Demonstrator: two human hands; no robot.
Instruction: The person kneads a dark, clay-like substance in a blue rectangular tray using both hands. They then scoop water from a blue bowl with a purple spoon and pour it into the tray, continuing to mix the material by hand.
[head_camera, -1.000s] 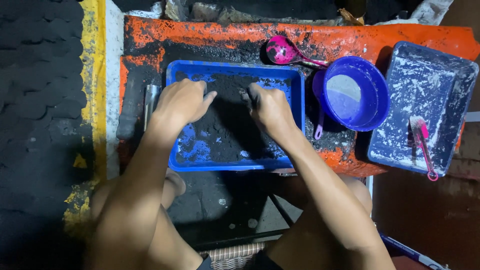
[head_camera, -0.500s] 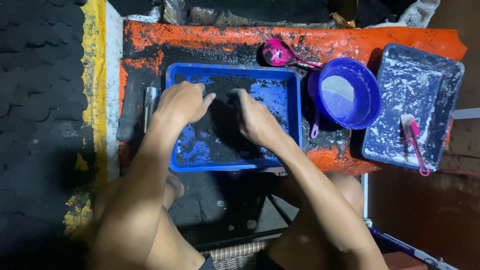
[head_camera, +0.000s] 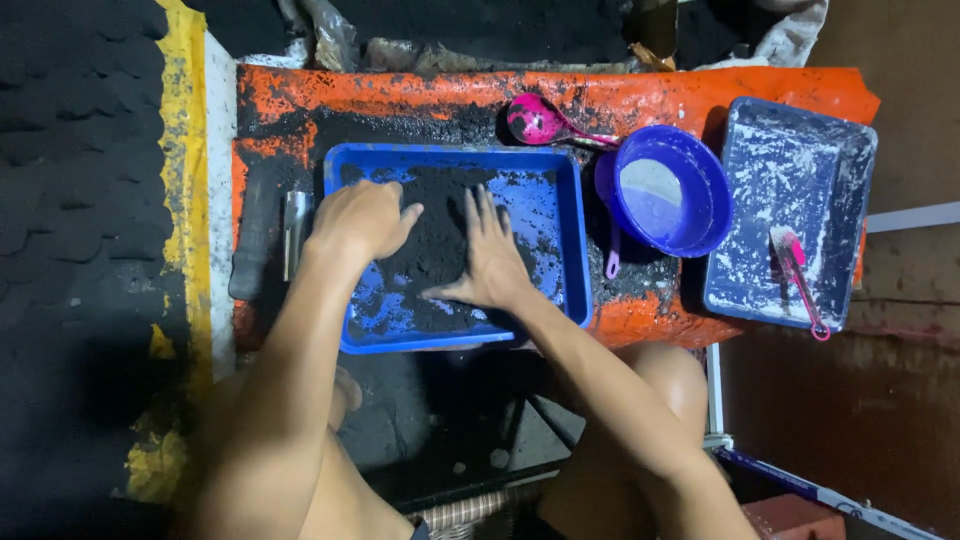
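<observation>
Orange, soot-stained bench (head_camera: 700, 95); both grips spread flat on black powder (head_camera: 435, 250) in blue tray (head_camera: 572, 240).

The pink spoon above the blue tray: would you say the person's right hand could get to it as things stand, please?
Probably yes. The right hand lies flat on the black powder in the blue tray; the pink spoon lies uncovered past the tray's far rim, with nothing between.
</observation>
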